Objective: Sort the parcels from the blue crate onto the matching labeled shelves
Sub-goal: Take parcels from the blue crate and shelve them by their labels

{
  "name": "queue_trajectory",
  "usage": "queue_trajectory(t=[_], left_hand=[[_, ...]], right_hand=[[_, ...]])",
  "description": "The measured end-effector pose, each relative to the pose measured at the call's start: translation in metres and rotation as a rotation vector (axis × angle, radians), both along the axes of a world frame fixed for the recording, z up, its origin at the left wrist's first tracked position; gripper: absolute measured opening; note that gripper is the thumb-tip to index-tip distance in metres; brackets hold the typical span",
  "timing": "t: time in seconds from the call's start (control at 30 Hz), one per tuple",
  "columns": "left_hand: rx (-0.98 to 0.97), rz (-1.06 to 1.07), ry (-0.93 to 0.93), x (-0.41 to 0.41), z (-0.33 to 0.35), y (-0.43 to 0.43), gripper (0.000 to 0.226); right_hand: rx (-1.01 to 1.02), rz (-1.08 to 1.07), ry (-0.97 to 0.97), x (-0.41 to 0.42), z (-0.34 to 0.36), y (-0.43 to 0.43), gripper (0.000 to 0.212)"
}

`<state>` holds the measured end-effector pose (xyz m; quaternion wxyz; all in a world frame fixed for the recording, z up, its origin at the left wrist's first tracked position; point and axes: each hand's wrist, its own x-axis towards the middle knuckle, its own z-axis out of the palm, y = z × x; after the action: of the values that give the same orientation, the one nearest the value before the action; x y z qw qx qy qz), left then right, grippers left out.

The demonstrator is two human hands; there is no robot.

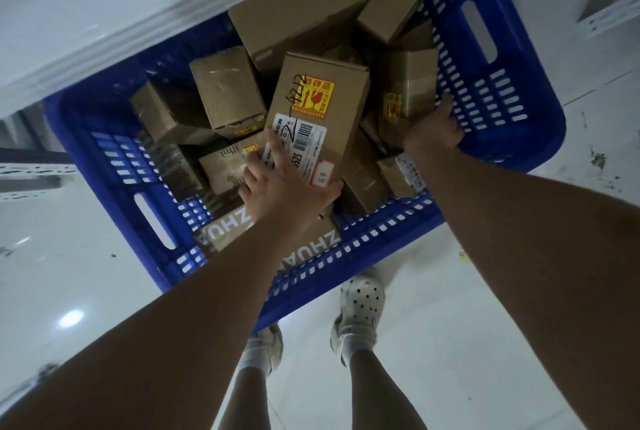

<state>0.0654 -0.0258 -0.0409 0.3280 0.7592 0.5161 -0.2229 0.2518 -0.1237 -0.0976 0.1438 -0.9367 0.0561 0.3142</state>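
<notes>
Two white perforated clogs (pixel 360 308) stand on the pale glossy floor (pixel 485 325), toes against the blue slotted plastic crate (pixel 381 232), and both arms are down in it. At the near wall lies a brown carton with printed tape (pixel 221 235); right above it the left hand (pixel 287 187) has its grip on the near end of the long flat cardboard parcel with the white shipping label (pixel 343 111), thumb round one edge, fingers curled at the other, forefinger straight across the label. That parcel lies tilted on top of the heap. Further in, the right hand (pixel 433 131) is on a small taped cardboard box with a yellow sticker (pixel 408 83) by the right wall; its fingers are hidden, so I cannot tell that grip. Fragile stickers on both, so lift straight up, keep them level, labels up, and read each before walking. Beyond, larger plain cartons (pixel 298 14) lean under a white shelf edge (pixel 138 31).
</notes>
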Motion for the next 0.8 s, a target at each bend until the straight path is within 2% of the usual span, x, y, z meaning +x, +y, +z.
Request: queue_trajectory(t=[0.1,0.17,0.27,0.33,0.43,0.5,0.53,0.63,0.7,0.77,0.8], left_hand=[[-0.102,0.096,0.001,-0.001,0.000,-0.003,0.123],[-0.086,0.130,0.024,-0.002,0.004,-0.004,0.123],[-0.041,0.163,0.079,-0.006,0.012,-0.005,0.123],[-0.027,0.162,0.109,-0.008,0.016,-0.004,0.124],[-0.012,0.162,0.143,-0.008,0.026,-0.006,0.125],[0.004,0.208,0.126,-0.004,0.037,-0.009,0.126],[0.008,0.224,0.111,-0.002,0.043,-0.011,0.126],[0.025,0.215,0.068,0.000,0.062,-0.022,0.128],[0.078,0.197,0.053,-0.004,0.075,-0.026,0.129],[0.156,0.158,0.036,-0.009,0.087,-0.027,0.130],[0.190,0.137,0.021,-0.012,0.094,-0.027,0.130]], right_hand=[[0.063,-0.053,-0.016,-0.002,0.000,0.004,0.084],[0.071,-0.042,-0.016,-0.007,0.007,0.003,0.073],[0.217,-0.065,-0.015,-0.014,0.026,-0.002,0.051],[0.321,-0.168,0.115,-0.022,0.040,-0.004,0.045],[0.551,-0.552,0.483,-0.035,0.053,-0.013,0.036],[0.648,-0.684,0.593,-0.045,0.066,-0.021,0.030],[0.699,-0.705,0.617,-0.049,0.069,-0.024,0.030],[0.847,-0.611,0.699,-0.063,0.081,-0.026,0.050],[0.914,-0.660,0.667,-0.067,0.098,-0.019,0.046],[0.821,-0.647,0.596,-0.065,0.117,-0.013,0.032],[0.785,-0.616,0.599,-0.065,0.129,-0.012,0.035]])
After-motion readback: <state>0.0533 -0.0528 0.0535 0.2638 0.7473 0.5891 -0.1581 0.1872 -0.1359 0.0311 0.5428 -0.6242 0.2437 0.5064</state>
